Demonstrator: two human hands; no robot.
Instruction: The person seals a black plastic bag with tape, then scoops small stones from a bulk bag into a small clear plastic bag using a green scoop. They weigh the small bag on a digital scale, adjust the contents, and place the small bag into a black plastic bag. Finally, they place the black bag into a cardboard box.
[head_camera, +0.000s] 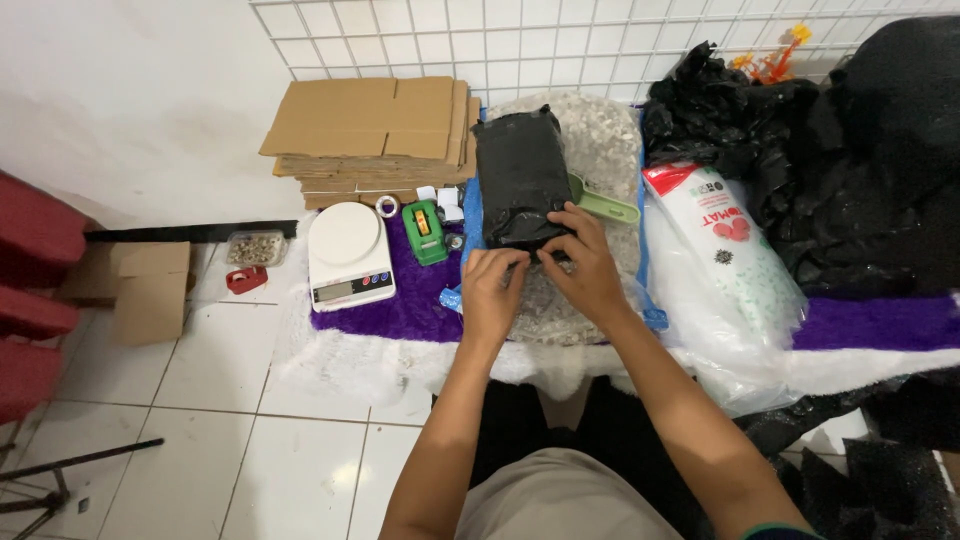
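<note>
A black plastic-wrapped package (520, 175) lies on top of a clear bag of pale gravel-like bits (600, 150). My left hand (492, 290) pinches the package's near edge from the left. My right hand (585, 262) grips the same edge from the right, fingers curled over it. A green plastic scoop (603, 205) rests on the gravel bag just right of the package.
A white kitchen scale (347, 255) and a green tape dispenser (426, 232) sit on a purple mat (410, 300). Flat cardboard boxes (375, 135) are stacked behind. A white printed bag (725, 240) and black plastic bags (850, 150) lie at right. A red tape holder (245, 279) is on the floor.
</note>
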